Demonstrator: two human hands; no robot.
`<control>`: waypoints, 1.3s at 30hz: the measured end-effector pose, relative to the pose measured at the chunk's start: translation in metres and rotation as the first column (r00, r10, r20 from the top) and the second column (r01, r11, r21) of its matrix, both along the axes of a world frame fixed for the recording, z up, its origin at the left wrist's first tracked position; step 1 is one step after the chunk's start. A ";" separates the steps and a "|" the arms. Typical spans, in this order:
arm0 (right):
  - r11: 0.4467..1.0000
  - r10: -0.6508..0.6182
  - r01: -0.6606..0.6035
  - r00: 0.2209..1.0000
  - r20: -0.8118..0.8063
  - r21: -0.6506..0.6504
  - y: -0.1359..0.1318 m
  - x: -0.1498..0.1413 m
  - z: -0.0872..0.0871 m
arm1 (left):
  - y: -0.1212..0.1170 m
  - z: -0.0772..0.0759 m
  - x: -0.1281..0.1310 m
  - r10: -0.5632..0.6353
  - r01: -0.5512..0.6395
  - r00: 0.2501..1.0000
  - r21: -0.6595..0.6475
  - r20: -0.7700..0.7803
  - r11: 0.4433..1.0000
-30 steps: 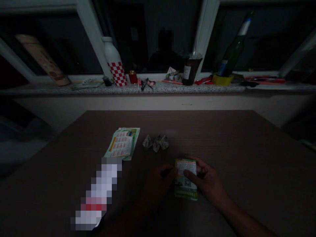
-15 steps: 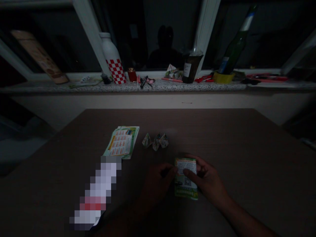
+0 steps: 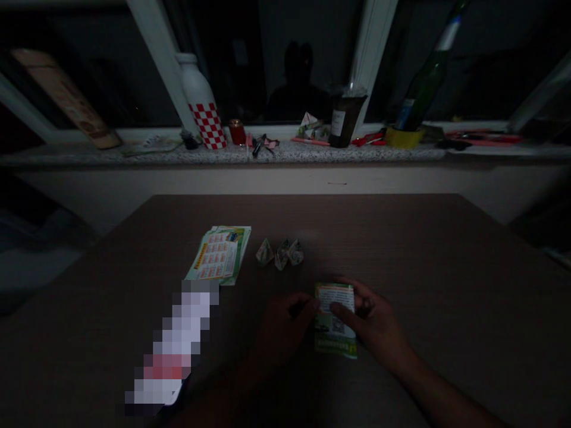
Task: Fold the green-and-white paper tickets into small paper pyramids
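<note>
A small green and white printed leaflet (image 3: 335, 336) lies on the dark wooden table (image 3: 446, 285) in front of me. My left hand (image 3: 283, 330) pinches its left edge with curled fingers. My right hand (image 3: 370, 324) grips its right side, the thumb pressed across the printed face. A few small folded paper pieces (image 3: 280, 253) sit just beyond the leaflet. A stack of calendar leaflets (image 3: 219, 254) lies to their left.
A blurred long white and red object (image 3: 172, 353) lies at the near left. The stone window sill (image 3: 276, 156) holds a red-checked white bottle (image 3: 200, 101), a dark cup (image 3: 344, 122), a green bottle (image 3: 423, 77), a leaning board (image 3: 62, 98) and small clutter.
Both hands stay on the leaflet with hardly any movement. The view has tilted slightly, so the sill sits a little higher in the frame.
</note>
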State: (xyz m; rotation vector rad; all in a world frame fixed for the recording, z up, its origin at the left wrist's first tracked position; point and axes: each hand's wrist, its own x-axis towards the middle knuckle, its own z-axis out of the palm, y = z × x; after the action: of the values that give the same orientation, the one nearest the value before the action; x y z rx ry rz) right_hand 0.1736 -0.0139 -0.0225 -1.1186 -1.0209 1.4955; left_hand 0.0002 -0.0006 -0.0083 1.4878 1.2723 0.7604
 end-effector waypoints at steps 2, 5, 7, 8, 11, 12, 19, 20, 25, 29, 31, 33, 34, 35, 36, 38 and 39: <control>1.000 -0.003 0.003 1.000 0.007 -0.003 0.000 0.000 0.000 | 0.000 0.000 0.000 0.006 -0.006 1.000 0.002 0.001 1.000; 1.000 -0.010 0.010 1.000 0.010 0.000 0.000 0.000 -0.002 | 0.000 -0.002 0.001 0.010 -0.010 1.000 -0.006 0.007 1.000; 1.000 -0.011 0.011 1.000 0.001 -0.001 0.001 0.000 -0.002 | 0.000 -0.002 0.001 0.010 -0.010 1.000 -0.016 0.013 1.000; 1.000 -0.012 0.012 1.000 -0.005 -0.002 0.001 0.000 -0.002 | 0.000 -0.003 0.001 0.010 -0.010 1.000 -0.016 0.017 1.000; 1.000 -0.001 0.001 1.000 -0.021 0.004 0.001 0.000 -0.002 | 0.000 -0.003 0.001 0.009 -0.009 1.000 -0.003 0.024 1.000; 1.000 0.004 -0.004 1.000 -0.026 0.007 0.001 0.000 -0.001 | 0.000 -0.003 0.001 0.012 -0.012 1.000 0.003 0.019 1.000; 1.000 -0.002 0.002 0.999 0.033 -0.024 0.005 0.005 -0.001 | -0.001 -0.002 0.002 0.035 -0.032 0.996 0.042 -0.076 0.999; 0.999 -0.006 0.007 0.999 0.038 -0.033 0.005 0.006 -0.001 | 0.000 -0.001 0.002 0.036 -0.032 0.995 0.049 -0.088 0.998; 0.997 -0.010 0.015 0.997 0.071 -0.073 0.007 0.009 0.001 | 0.002 0.001 -0.001 0.047 -0.023 0.979 0.120 -0.198 0.992; 0.996 -0.001 0.010 0.994 0.109 -0.084 0.009 0.013 0.003 | 0.006 0.001 -0.004 0.055 -0.005 0.955 0.168 -0.292 0.986; 0.996 0.013 -0.001 0.991 0.135 -0.092 0.010 0.014 0.002 | 0.007 0.001 -0.005 0.059 -0.002 0.945 0.174 -0.323 0.985; 0.995 0.029 -0.013 0.986 0.163 -0.096 0.010 0.014 0.001 | 0.008 0.000 -0.004 0.055 0.008 0.933 0.173 -0.356 0.985; 0.996 0.029 -0.012 0.982 0.185 -0.094 0.010 0.014 0.000 | 0.008 0.000 -0.004 0.051 0.014 0.924 0.168 -0.378 0.986; 0.996 0.024 -0.005 0.977 0.212 -0.088 0.010 0.013 0.000 | 0.008 0.000 -0.004 0.046 0.023 0.913 0.164 -0.405 0.986; 0.997 0.018 0.001 0.969 0.246 -0.076 0.009 0.013 -0.001 | 0.008 0.000 -0.004 0.041 0.035 0.898 0.165 -0.439 0.986; 0.999 -0.007 0.017 0.940 0.340 -0.027 0.009 0.014 -0.001 | 0.009 0.000 -0.004 0.036 0.070 0.854 0.184 -0.519 0.980; 0.999 -0.033 0.030 0.917 0.397 0.014 0.010 0.016 -0.002 | 0.009 0.000 -0.005 0.040 0.087 0.827 0.199 -0.561 0.976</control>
State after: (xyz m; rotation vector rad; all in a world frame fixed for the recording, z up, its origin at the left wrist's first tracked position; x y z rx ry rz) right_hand 0.1897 -0.0042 -0.0241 -1.4649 -1.2740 1.2619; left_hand -0.0051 0.0089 -0.0084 1.9992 1.6389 0.4576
